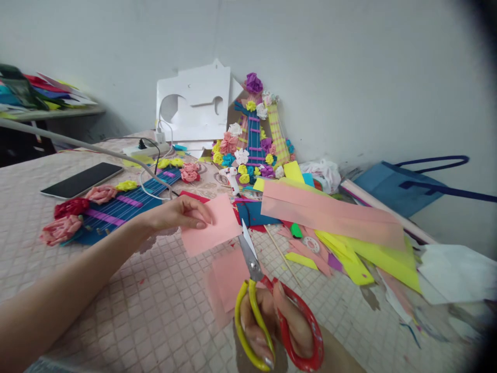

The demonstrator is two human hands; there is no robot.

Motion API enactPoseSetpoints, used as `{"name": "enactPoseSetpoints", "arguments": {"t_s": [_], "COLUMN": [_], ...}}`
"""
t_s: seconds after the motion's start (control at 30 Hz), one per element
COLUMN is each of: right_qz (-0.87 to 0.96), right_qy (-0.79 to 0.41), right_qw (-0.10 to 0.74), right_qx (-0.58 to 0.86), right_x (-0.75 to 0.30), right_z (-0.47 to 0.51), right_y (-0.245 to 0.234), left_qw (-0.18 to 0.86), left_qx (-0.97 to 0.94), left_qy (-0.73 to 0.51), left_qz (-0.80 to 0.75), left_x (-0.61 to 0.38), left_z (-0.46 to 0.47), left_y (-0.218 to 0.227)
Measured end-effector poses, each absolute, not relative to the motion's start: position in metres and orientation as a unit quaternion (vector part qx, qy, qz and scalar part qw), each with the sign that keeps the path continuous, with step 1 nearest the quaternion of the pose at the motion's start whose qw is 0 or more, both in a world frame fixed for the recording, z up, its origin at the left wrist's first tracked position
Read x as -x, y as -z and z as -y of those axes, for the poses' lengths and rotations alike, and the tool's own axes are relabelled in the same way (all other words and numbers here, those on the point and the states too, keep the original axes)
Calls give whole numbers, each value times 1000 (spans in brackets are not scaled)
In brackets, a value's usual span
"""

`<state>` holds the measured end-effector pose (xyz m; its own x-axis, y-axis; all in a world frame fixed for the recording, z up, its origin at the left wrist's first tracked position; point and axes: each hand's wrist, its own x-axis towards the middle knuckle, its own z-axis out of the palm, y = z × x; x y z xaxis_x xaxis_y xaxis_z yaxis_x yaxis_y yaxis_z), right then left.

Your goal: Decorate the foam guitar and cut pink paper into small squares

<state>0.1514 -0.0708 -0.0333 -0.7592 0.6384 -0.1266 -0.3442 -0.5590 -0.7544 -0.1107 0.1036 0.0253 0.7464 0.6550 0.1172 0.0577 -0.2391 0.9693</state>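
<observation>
My left hand (190, 213) pinches a square of pink paper (223, 220) between thumb and fingers, held above the table. In my right hand (267, 316) is a pair of scissors (254, 269) with one yellow and one red handle, its blades slightly apart. The blade tips point up at the right edge of the held square. Beneath them, more pink paper pieces (229, 274) lie on the tabletop, partly hidden by the scissors.
A blue guitar-shaped craft (120, 204) with paper flowers lies left, near a black tablet-like device (81, 180). A glue gun (231, 178) and decorated crafts (254, 134) stand behind. Pink strips (330, 210), yellow paper (349, 259) and a blue bag (399, 186) are on the right.
</observation>
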Motion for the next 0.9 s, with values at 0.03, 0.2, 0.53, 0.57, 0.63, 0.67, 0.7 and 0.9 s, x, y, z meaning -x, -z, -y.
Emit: {"name": "enactPoseSetpoints", "arguments": {"t_s": [0.03,0.2,0.53,0.57,0.63,0.67,0.7,0.9], "right_qz": [371,357,329,325,323,323,322,337], "right_qy": [-861,-848,-848,-851,-856,-857,-858,-850], "right_qw": [286,325,364,364,360,357,356,336], "right_qx": [198,216,200,193,184,182,183,225], "right_x": [-151,-149,-148,-147,-147,-147,-147,-149], "right_z": [71,78,78,78,77,77,77,79], "right_y": [34,30,28,29,29,28,27,16], "left_qw": [566,548,529,529,531,531,531,531], "left_qx": [-743,-753,-763,-762,-759,-758,-758,-759], "left_qy": [-265,-279,-287,-287,-290,-292,-293,-293], "left_qz": [-240,-236,-236,-239,-241,-241,-240,-237], "left_x": [111,113,115,116,116,116,116,116], "left_z": [-104,-105,-105,-106,-106,-106,-107,-107], "left_y": [-25,-25,-25,-25,-24,-24,-24,-25]}}
